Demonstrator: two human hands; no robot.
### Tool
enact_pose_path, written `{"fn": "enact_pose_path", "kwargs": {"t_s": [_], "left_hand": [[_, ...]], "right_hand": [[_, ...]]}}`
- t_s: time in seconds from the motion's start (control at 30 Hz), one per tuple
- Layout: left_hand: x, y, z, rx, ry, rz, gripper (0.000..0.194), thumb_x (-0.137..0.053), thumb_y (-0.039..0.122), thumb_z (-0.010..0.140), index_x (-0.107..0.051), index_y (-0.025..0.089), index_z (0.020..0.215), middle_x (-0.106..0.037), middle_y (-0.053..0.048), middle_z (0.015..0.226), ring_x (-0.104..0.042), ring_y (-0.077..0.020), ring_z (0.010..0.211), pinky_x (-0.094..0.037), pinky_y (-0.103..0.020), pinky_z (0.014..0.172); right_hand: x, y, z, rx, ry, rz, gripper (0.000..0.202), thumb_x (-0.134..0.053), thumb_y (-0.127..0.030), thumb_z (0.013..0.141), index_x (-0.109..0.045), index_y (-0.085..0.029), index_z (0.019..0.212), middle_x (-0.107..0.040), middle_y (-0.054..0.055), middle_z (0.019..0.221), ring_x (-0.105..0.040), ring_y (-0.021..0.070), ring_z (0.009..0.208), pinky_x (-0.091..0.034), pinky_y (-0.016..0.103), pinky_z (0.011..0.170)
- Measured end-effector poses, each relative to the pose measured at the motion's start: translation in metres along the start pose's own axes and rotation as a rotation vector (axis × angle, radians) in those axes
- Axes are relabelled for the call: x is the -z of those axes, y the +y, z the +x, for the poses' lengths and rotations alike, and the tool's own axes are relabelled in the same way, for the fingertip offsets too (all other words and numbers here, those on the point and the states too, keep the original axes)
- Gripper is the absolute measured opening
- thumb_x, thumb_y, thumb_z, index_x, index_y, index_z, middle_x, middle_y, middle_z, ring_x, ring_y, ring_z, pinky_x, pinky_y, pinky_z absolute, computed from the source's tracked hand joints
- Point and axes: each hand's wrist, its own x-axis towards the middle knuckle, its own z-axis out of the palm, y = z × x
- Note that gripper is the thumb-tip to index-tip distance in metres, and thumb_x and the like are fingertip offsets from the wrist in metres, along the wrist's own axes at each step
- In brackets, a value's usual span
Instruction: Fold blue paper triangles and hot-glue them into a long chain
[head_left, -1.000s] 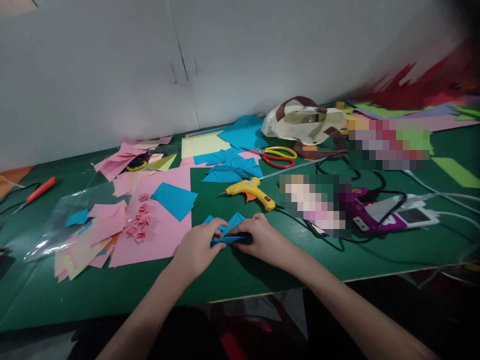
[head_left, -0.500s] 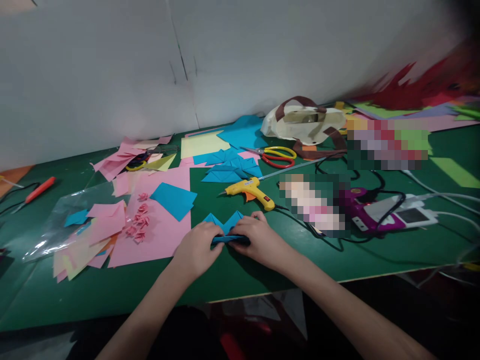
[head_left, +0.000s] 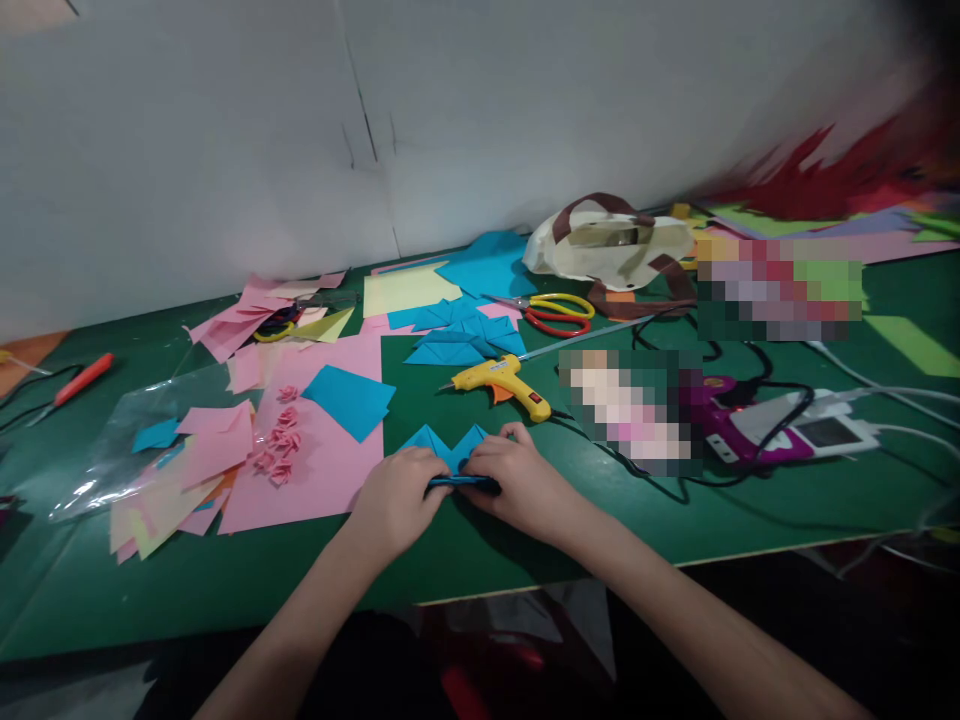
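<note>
Shows, at far left, an orange-handled tool (head_left: 86, 378) on the green table (head_left: 300, 580). Shows next a clear plastic bag (head_left: 94, 465) beside paper scraps (head_left: 214, 445), then pink paper roses (head_left: 283, 440) and a blue sheet (head_left: 351, 402) on a pink sheet (head_left: 349, 478). Grasps the left end of the folded blue paper (head_left: 453, 455) with the left hand (head_left: 397, 498); grasps its right end with the right hand (head_left: 523, 475), near the table's front edge, two peaks pointing away. Shows, beyond, a yellow glue gun (head_left: 501, 374), scissors (head_left: 559, 318) and a cream bag (head_left: 556, 262); farther right, a purple power strip (head_left: 739, 440) among cables.
</note>
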Motion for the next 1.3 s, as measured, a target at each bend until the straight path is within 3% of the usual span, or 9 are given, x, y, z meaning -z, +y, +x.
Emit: {"fn": "enact_pose_path", "kwargs": {"t_s": [0.43, 0.6, 0.73, 0.9, 1.17, 1.3], "left_hand": [[0.008, -0.003, 0.003, 0.041, -0.042, -0.023, 0.015, -0.058, 0.029, 0.082, -0.07, 0.023, 0.076, -0.071, -0.001, 0.079, -0.062, -0.0184, 0.075, -0.041, -0.027, 0.063], [0.006, -0.001, 0.003, 0.033, -0.005, 0.045, 0.016, -0.057, 0.029, 0.083, -0.07, 0.023, 0.075, -0.071, 0.0, 0.078, -0.063, -0.0182, 0.075, -0.04, -0.027, 0.063], [0.003, -0.002, 0.003, -0.018, 0.065, 0.12, 0.016, -0.053, 0.021, 0.084, -0.069, 0.024, 0.083, -0.071, -0.001, 0.086, -0.062, -0.0198, 0.083, -0.042, -0.03, 0.071], [0.004, -0.008, 0.0, -0.142, 0.263, 0.22, 0.024, -0.049, 0.009, 0.081, -0.067, 0.023, 0.09, -0.069, -0.003, 0.089, -0.057, -0.021, 0.088, -0.042, -0.034, 0.076], [0.003, -0.012, 0.0, -0.181, 0.386, 0.36, 0.024, -0.045, 0.009, 0.081, -0.066, 0.02, 0.08, -0.066, -0.003, 0.074, -0.054, -0.0219, 0.076, -0.037, -0.035, 0.067], [0.003, -0.011, 0.0, -0.181, 0.428, 0.383, 0.025, -0.044, 0.009, 0.082, -0.067, 0.021, 0.08, -0.066, -0.003, 0.072, -0.054, -0.0221, 0.074, -0.036, -0.036, 0.066]], "right_hand": [[0.005, -0.002, -0.001, -0.025, -0.032, 0.016, 0.009, -0.06, -0.019, 0.08, -0.062, -0.019, 0.071, -0.064, -0.002, 0.072, -0.055, 0.0128, 0.074, -0.022, 0.033, 0.077], [0.001, 0.001, -0.001, 0.025, 0.032, 0.007, 0.006, -0.061, -0.021, 0.081, -0.064, -0.02, 0.075, -0.066, -0.002, 0.075, -0.056, 0.0126, 0.076, -0.023, 0.033, 0.078], [-0.002, 0.005, 0.0, 0.116, 0.164, -0.069, 0.006, -0.061, -0.017, 0.08, -0.066, -0.021, 0.078, -0.067, -0.002, 0.076, -0.056, 0.0138, 0.078, -0.023, 0.034, 0.081], [0.001, 0.005, -0.001, 0.188, 0.323, -0.225, 0.014, -0.053, -0.02, 0.087, -0.067, -0.021, 0.085, -0.068, 0.0, 0.077, -0.055, 0.0152, 0.078, -0.025, 0.037, 0.083], [0.003, 0.004, -0.002, 0.283, 0.375, -0.378, 0.02, -0.046, -0.025, 0.091, -0.065, -0.021, 0.094, -0.069, 0.001, 0.081, -0.053, 0.0151, 0.077, -0.027, 0.035, 0.082], [0.005, 0.003, -0.003, 0.336, 0.405, -0.418, 0.02, -0.045, -0.018, 0.092, -0.064, -0.021, 0.089, -0.069, -0.001, 0.084, -0.053, 0.0138, 0.077, -0.028, 0.033, 0.08]]}}
